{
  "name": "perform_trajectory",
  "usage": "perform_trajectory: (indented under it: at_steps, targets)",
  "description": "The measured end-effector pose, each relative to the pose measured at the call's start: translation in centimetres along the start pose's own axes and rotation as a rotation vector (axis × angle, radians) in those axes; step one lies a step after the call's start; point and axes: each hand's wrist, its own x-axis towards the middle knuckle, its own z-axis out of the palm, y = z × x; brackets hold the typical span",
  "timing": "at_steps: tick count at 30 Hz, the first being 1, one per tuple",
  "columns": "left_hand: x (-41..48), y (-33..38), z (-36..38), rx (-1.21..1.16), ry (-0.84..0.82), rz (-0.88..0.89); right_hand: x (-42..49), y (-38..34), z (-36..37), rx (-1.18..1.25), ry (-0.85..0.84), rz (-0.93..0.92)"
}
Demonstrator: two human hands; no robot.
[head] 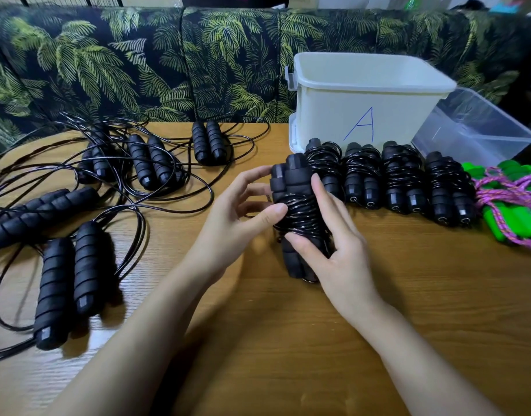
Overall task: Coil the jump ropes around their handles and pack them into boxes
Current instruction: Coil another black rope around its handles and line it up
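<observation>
While left grip (237,211) pinches the coiled rope (300,210), right grip (336,244) clasps it.

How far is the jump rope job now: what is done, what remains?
Done: four black coiled ropes stand in a row by the white box, beside a coiled green rope. In hand: left hand and right hand grip a fifth black bundle, its cord wound on. Left: about five loose ropes on the left, and all packing; no rope shows in the white or clear box.
</observation>
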Motion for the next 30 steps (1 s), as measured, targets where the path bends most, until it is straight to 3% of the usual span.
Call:
perform_trajectory:
  at_steps: [6,13,23,30]
  targets:
    - [0.0,0.2,-0.2,-0.045,0.032,-0.020,0.1,0.0,-0.2,0.156,-0.039,0.081]
    - [-0.4,0.1,0.4,0.015,0.159,0.006,0.2,0.3,0.3,-0.121,0.061,-0.081]
    - [-0.3,0.3,0.6,0.030,0.191,0.040,0.1,0.6,0.5,-0.119,0.030,-0.012]
    - [-0.4,-0.1,1.1,0.148,0.204,0.099,-0.2,-0.8,1.1,-0.633,-0.014,0.137]
